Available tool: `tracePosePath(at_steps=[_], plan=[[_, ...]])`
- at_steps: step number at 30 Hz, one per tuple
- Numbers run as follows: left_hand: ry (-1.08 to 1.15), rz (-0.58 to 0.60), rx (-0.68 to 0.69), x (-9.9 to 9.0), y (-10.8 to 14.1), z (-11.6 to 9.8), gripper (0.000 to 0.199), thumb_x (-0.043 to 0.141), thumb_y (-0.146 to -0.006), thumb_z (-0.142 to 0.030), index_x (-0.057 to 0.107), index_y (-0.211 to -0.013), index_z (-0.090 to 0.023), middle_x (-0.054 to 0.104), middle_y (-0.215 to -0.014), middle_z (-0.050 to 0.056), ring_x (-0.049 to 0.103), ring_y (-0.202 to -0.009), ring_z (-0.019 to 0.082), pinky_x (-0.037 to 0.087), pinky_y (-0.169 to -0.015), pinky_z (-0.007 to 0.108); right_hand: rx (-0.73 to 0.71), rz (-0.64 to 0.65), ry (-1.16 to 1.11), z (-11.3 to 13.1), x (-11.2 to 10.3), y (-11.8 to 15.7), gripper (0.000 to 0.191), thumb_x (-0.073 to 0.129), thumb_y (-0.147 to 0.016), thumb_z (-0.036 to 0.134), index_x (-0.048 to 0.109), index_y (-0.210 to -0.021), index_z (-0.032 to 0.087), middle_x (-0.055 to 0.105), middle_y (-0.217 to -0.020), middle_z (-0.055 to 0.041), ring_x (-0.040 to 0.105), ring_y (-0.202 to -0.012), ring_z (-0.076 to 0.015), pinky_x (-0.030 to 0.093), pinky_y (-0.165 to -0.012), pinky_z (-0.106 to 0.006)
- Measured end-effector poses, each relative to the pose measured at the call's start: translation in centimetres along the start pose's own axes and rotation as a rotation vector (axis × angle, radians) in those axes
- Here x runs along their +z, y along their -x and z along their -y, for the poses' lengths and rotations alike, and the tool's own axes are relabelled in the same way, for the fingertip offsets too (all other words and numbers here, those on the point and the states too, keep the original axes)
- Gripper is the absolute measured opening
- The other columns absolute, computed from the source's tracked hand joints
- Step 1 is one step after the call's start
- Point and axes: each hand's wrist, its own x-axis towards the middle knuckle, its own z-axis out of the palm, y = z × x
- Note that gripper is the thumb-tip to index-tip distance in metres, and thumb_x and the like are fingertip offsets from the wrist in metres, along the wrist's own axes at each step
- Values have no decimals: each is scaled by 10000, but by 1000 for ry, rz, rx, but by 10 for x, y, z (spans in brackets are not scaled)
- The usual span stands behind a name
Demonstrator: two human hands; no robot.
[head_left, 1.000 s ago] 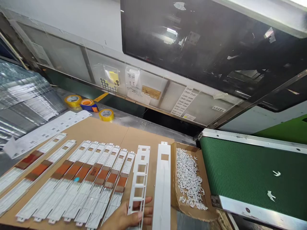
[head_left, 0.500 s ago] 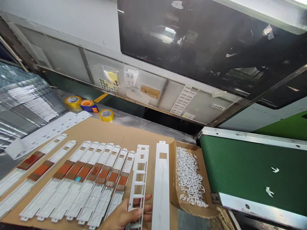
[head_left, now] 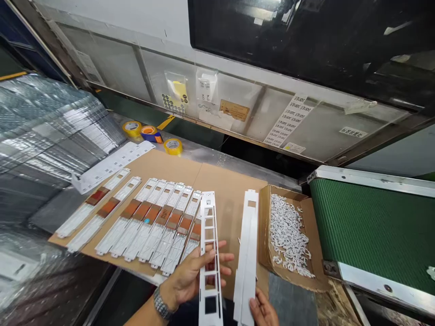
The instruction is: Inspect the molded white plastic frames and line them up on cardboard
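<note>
My left hand [head_left: 199, 267], with a watch [head_left: 162, 303] on its wrist, is closed around a long white plastic frame [head_left: 210, 240] with a row of square openings. At the bottom right, my right hand [head_left: 263, 309] grips the lower end of a long white plastic strip [head_left: 247, 244] that has one small window near its top. The two pieces stand upright side by side, with a gap between them. Left of them lie several white strips [head_left: 136, 231] in a fanned row, each with a brown-orange band across its middle.
The strips rest on a cardboard sheet [head_left: 224, 181]. A cardboard box [head_left: 265, 231] of small white curved pieces [head_left: 288, 231] stands right of it, beside a green conveyor belt [head_left: 367, 226]. Tape rolls [head_left: 173, 146] sit at the back. Plastic-wrapped stacks [head_left: 57, 131] rise at the left.
My right hand has come into view on the white strip. The frame in my left hand is raised closer to the camera. The view has shifted, showing more of the left side.
</note>
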Motion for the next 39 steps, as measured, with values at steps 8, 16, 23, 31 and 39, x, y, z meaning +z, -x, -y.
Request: tracePosePath(at_steps=[8,16,23,31,39], plan=[[3,15,11,-6,8,-4,469,511,-871,-361,432,-1252,-99,574,-1142,205,619,-743,183,521,-647,312,53,238,85,-47,10,-34,443,604,-801,451,558,-1117,145,648,-1054,-106,595,-988,-229,425,-903,-354],[73,-28,-5,-15,11,-12,571,377,-868,-556,485,-1224,-123,610,-1015,132,600,-648,161,510,-567,267,8,139,308,-90,-4,-61,546,544,-772,566,541,-1079,114,661,-961,-113,611,-900,-244,463,-812,-366],[-35,-212,117,-36,6,-5,572,406,-830,-609,513,-1161,-155,553,-843,38,594,-632,164,510,-594,303,-128,-179,763,-102,-23,-71,486,511,-739,553,585,-945,120,610,-955,-129,549,-929,-263,362,-913,-467],[-167,-511,326,-95,-4,5,508,558,-711,-657,475,-820,-167,514,-643,-15,540,-521,134,396,-430,218,-228,-319,1051,-78,-17,-68,783,336,-706,580,514,-1099,-73,436,-1142,-350,337,-1137,-518,197,-966,-642],[-259,-657,451,-114,0,3,546,419,-724,-733,410,-747,-188,491,-544,-28,461,-448,114,406,-460,244,-379,298,798,-89,96,-60,734,412,-763,700,485,-1226,135,527,-1244,-164,502,-1142,-287,416,-970,-397]])
